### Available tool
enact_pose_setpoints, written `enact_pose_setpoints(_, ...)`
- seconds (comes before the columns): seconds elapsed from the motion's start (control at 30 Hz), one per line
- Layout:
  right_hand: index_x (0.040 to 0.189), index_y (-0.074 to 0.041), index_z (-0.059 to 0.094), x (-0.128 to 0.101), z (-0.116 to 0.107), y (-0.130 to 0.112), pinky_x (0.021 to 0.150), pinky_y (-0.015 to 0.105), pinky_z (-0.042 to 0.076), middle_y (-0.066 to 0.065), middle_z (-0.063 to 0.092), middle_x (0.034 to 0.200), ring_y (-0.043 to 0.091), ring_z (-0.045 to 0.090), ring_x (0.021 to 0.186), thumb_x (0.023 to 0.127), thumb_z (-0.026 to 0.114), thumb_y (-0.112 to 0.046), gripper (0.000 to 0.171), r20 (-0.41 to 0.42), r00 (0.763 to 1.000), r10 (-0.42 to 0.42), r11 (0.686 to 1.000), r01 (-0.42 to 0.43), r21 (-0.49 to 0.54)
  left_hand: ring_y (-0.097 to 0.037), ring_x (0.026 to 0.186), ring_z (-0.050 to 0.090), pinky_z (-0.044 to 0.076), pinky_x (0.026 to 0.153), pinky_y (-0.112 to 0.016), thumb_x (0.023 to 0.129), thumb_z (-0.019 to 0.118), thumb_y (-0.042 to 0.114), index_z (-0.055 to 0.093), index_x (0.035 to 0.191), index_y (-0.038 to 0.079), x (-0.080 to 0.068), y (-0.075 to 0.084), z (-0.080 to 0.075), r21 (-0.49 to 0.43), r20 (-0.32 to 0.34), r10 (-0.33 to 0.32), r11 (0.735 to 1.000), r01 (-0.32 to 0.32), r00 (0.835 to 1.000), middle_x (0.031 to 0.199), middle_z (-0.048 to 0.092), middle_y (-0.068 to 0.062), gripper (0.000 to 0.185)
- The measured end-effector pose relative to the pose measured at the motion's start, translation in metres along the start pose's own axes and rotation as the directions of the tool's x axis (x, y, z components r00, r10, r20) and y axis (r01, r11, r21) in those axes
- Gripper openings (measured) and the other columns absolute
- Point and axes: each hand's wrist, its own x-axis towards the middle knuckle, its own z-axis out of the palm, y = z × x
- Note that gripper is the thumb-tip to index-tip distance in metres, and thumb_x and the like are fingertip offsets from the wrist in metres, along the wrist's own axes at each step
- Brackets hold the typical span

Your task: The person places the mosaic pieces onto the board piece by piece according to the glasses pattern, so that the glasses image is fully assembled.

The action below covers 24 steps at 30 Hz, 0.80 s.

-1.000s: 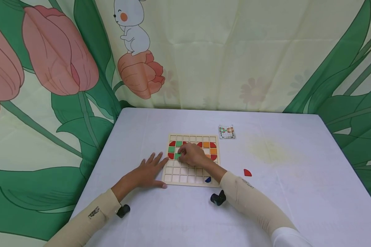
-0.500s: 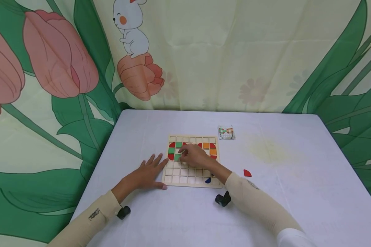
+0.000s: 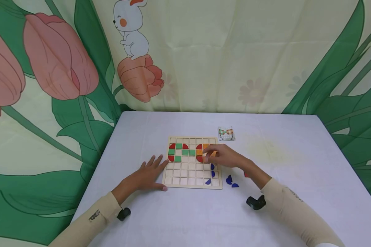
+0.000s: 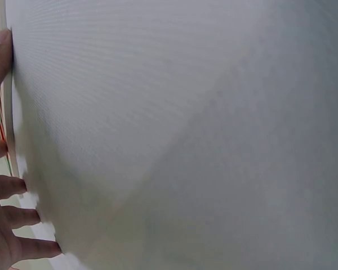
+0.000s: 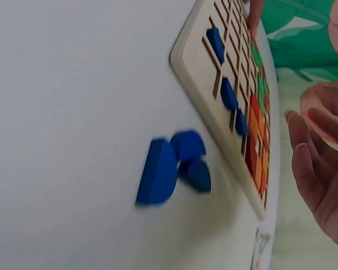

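Observation:
A wooden grid board (image 3: 185, 175) lies on the white-covered table, with red, green and orange pieces set in its upper rows. My left hand (image 3: 146, 175) lies with fingers spread at the board's left edge; its fingers (image 4: 23, 216) also show in the left wrist view. Over the right side of the board is my right hand (image 3: 225, 156), hiding some orange and red pieces. In the right wrist view its fingers (image 5: 300, 163) are loosely bent, with nothing seen between them. Several blue half-round pieces (image 5: 228, 94) sit on the board's right part.
More blue half-round pieces (image 5: 158, 174) lie on the table beside the board's right edge. A red piece (image 3: 246, 174) is partly hidden by the right forearm. Behind the board lies a small pattern card (image 3: 226, 133). A printed curtain (image 3: 204, 58) hangs beyond the table.
My right hand has moved right, from the green pieces near the middle to the board's orange side, uncovering the middle cells and loose blue pieces. My left hand has stayed in place.

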Motion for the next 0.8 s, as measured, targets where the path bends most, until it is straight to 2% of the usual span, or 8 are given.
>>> enact_pose_setpoints(0.1, 0.127, -0.004, 0.065, -0.019, -0.014, 0.014, 0.066, 0.027, 0.055, 0.006, 0.068, 0.107, 0.022, 0.064, 0.072, 0.095, 0.070, -0.021, 0.036, -0.013, 0.998, 0.062, 0.998, -0.062, -0.009, -0.044, 0.155, 0.010, 0.023, 0.114, -0.071, 0.077, 0.074, 0.067, 0.021, 0.162, 0.024, 0.001, -0.001, 0.000, 0.006, 0.002, -0.005, 1.000, 0.005, 1.000, 0.169, 0.013, -0.011, 0.109)
enact_pose_setpoints(0.2, 0.127, -0.008, 0.066, -0.039, -0.024, 0.028, 0.066, 0.026, 0.055, 0.004, 0.068, 0.108, 0.019, 0.062, 0.075, 0.094, 0.072, -0.022, 0.037, -0.021, 0.992, 0.125, 0.991, -0.126, -0.042, -0.044, 0.155, 0.010, 0.024, 0.114, -0.070, 0.077, 0.074, 0.067, 0.021, 0.162, 0.024, 0.002, -0.001, 0.001, 0.011, 0.003, -0.004, 1.000, 0.004, 1.000, 0.169, 0.013, -0.011, 0.109)
enact_pose_setpoints(0.37, 0.127, -0.009, 0.067, -0.070, -0.035, 0.051, 0.063, 0.024, 0.052, 0.005, 0.068, 0.111, 0.015, 0.056, 0.076, 0.091, 0.076, -0.024, 0.040, -0.025, 0.985, 0.172, 0.979, -0.174, -0.108, -0.043, 0.155, 0.008, 0.022, 0.115, -0.069, 0.077, 0.074, 0.068, 0.019, 0.162, 0.025, 0.005, -0.001, 0.003, 0.002, 0.014, -0.011, 1.000, 0.011, 1.000, 0.170, 0.012, -0.010, 0.110)
enact_pose_setpoints(0.57, 0.121, -0.008, 0.069, -0.099, -0.040, 0.071, 0.063, 0.022, 0.048, 0.003, 0.068, 0.106, 0.013, 0.053, 0.073, 0.088, 0.078, -0.020, 0.037, -0.085, 0.979, 0.183, 0.968, -0.194, -0.159, -0.043, 0.155, 0.007, 0.022, 0.114, -0.071, 0.077, 0.074, 0.066, 0.020, 0.162, 0.024, 0.004, 0.000, 0.002, -0.004, 0.014, -0.011, 1.000, 0.011, 1.000, 0.170, 0.012, -0.011, 0.109)
enact_pose_setpoints(0.8, 0.116, -0.010, 0.071, -0.110, -0.032, 0.083, 0.065, 0.023, 0.046, -0.004, 0.065, 0.095, 0.011, 0.052, 0.076, 0.082, 0.083, -0.024, 0.039, -0.133, 0.980, 0.145, 0.958, -0.173, -0.230, -0.045, 0.154, 0.008, 0.022, 0.114, -0.071, 0.077, 0.076, 0.064, 0.021, 0.162, 0.022, 0.002, 0.001, -0.002, -0.008, 0.015, -0.007, 1.000, 0.007, 1.000, 0.169, 0.012, -0.012, 0.109)
